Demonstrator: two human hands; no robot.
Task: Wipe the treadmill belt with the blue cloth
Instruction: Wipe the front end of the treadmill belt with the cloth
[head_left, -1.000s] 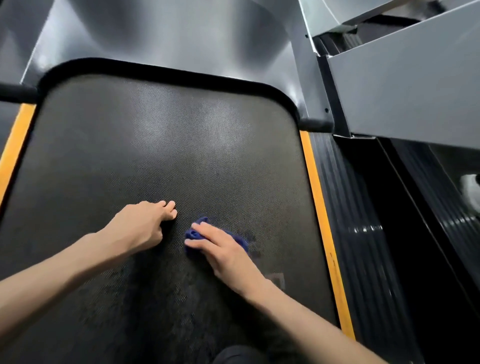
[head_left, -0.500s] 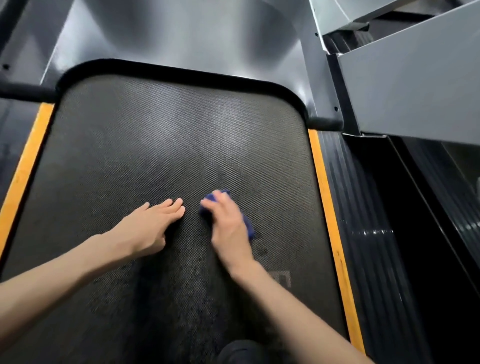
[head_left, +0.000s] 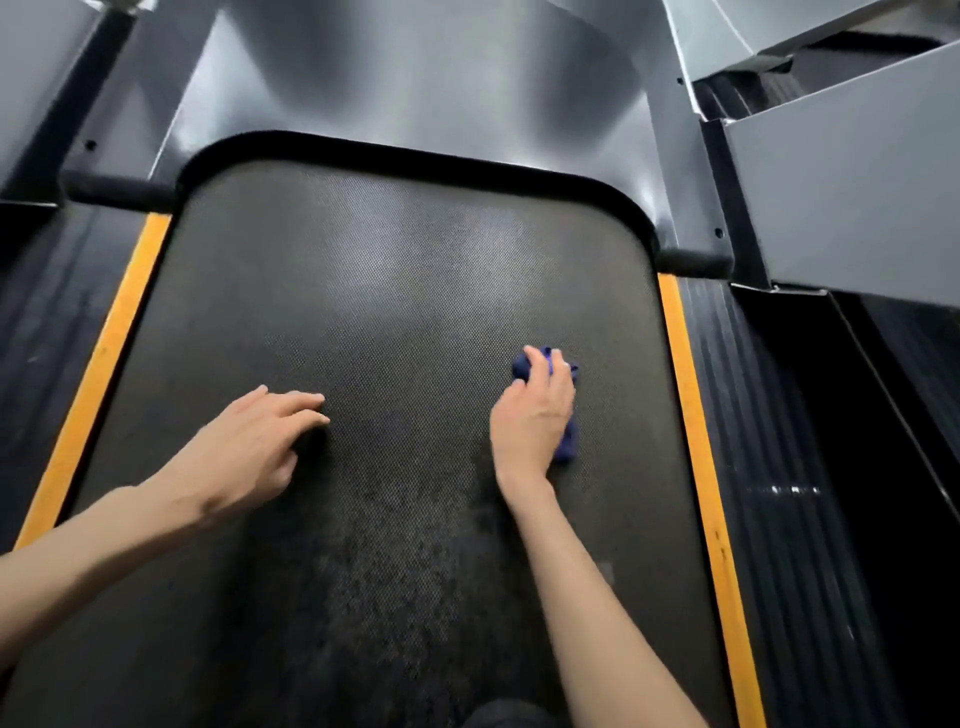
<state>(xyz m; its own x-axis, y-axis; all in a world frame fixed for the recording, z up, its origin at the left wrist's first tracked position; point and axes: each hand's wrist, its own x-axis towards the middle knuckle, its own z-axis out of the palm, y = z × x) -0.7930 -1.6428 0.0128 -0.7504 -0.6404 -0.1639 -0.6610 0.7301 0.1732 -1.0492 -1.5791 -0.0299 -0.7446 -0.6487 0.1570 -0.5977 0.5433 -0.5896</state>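
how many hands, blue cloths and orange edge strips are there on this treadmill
hands: 2, left hand and right hand
blue cloth: 1
orange edge strips: 2, left strip and right strip
total: 5

Dark textured treadmill belt (head_left: 405, 312), a crumpled blue cloth (head_left: 568, 444) on its right half.

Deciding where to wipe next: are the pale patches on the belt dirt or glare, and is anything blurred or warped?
Head view: pale patches on the textured black treadmill belt look like glare, matching the sheen on the grey metal hood; right hand and crumpled dark blue cloth slightly smeared; orange edge strips slightly bowed by the wide-angle lens.
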